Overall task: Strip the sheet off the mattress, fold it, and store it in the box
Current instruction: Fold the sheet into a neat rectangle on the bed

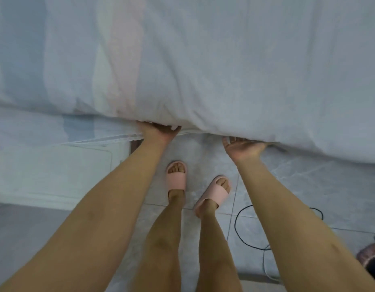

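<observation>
Left fingers: tucked out of sight under the hem of the sheet (203,70). Only the thumb and heel of the left hand (159,132) showed, so I could not tell how far they curled or whether they had hold of the cloth.
Right fingers: also hidden beneath the hem. The right hand (243,146) lay palm up with its thumb free on the inner side, and whether it gripped the cloth could not be told.
Sheet: pale, with faint blue and pink bands toward the left, it spread across the whole upper half of the view. Its hem draped over the fingers of both hands and bunched into folds just above the left one.
Edge: the near edge ran right across the view and dipped lower toward the right. The two hands sat under it near the middle, apart from each other.
Box: the box (56,169) was white with a rounded-corner lid. It stood on the floor to the left of the left forearm, just below the hanging hem.
Floor: the floor (308,186) was grey tile, bare between the edge and the feet.
Slippers: a pink pair of slippers (176,175) stood on the tiles between the forearms.
Cable: a black cable (237,224) looped on the tiles beneath the right forearm.
</observation>
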Demonstrator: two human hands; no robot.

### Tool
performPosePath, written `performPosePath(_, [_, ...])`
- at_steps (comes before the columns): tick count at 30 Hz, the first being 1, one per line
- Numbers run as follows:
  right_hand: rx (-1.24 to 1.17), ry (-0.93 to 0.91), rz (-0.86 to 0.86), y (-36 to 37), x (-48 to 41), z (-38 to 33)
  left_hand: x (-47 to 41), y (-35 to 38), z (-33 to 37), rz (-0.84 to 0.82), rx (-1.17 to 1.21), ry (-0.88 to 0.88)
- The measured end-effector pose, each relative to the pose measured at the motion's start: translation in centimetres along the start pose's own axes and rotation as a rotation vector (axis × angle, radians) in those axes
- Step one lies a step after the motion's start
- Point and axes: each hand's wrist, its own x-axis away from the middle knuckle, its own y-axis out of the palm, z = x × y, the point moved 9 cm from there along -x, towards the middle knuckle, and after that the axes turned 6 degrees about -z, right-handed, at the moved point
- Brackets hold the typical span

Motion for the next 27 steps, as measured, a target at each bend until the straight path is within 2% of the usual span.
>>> performPosePath(8, [0.120,0.119,0.033,-3.2,-2.3,4.5,-3.4,-4.5,-4.3,0.108,-0.165,-0.150])
performPosePath(13, [0.231,0.186,0.083,-7.4,-2.0,7.4,-4.7,-5.6,-5.4,0.106,-0.321,-0.108])
performPosePath(15, [0.271,0.215,0.102,-8.9,-1.8,8.1,-4.9,-6.4,-5.5,0.178,-0.388,-0.103])
performPosePath(24, [0.460,0.202,0.127,-12.4,-4.0,7.4,-9.7,-10.6,-7.4,0.105,-0.198,-0.064])
performPosePath(27, [0.506,0.203,0.122,-12.0,-4.2,6.6,-8.6,-11.4,-7.5,0.084,-0.165,-0.045])
